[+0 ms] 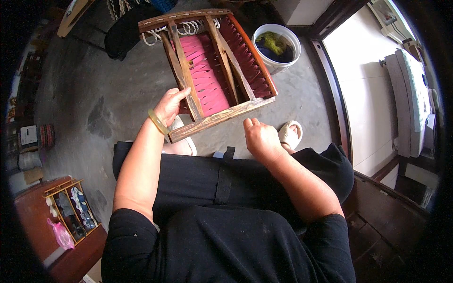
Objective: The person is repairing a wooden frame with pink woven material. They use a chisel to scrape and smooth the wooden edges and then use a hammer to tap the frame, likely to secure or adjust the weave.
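Observation:
A wooden frame [213,113], perhaps a folding stool, is held tilted in front of me. Pink woven strips [207,75] span its inside, and a darker red woven part [243,59] lies along the right. White cord [191,27] is looped along the far bar. My left hand [171,107] grips the frame at its near left corner, thumb over a slat, the fingers mostly hidden behind. My right hand [262,141] is closed just below the near bar, apart from it; whatever may be in its fingers does not show.
A white bucket [296,53] holding yellow-green and dark material stands beyond the frame's right side. My feet in pale slippers [290,134] rest on the grey floor [113,89]. At lower left, a divided wooden tray [66,207] and a pink bag [61,234] sit on a reddish-brown surface.

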{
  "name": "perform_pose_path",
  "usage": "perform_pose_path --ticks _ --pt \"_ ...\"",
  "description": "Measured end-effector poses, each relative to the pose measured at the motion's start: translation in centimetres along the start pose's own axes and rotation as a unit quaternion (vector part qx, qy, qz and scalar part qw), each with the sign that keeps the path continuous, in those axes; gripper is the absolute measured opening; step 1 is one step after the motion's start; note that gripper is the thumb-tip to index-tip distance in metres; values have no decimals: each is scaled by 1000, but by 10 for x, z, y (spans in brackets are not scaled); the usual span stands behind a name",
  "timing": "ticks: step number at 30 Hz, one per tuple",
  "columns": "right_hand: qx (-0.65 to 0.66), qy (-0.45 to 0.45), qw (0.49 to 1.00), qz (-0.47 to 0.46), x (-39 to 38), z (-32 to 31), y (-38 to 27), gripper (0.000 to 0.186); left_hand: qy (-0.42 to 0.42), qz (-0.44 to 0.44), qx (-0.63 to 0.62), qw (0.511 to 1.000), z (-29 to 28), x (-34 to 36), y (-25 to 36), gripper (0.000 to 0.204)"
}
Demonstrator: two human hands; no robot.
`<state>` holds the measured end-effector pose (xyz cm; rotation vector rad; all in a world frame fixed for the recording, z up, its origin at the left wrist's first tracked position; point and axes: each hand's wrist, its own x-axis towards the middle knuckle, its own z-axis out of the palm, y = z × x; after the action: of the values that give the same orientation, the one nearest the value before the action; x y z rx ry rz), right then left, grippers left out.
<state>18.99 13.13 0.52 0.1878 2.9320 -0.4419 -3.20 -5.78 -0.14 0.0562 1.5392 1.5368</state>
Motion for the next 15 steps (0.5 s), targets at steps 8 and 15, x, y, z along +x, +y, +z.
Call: perform_pose_path --ticks 8,15 --pt "106 18 992 68 3 13 14 8 310 362 480 736 27 -6 8 50" --pt "174 31 978 110 7 17 19 14 51 372 671 639 104 -33 -5 70"
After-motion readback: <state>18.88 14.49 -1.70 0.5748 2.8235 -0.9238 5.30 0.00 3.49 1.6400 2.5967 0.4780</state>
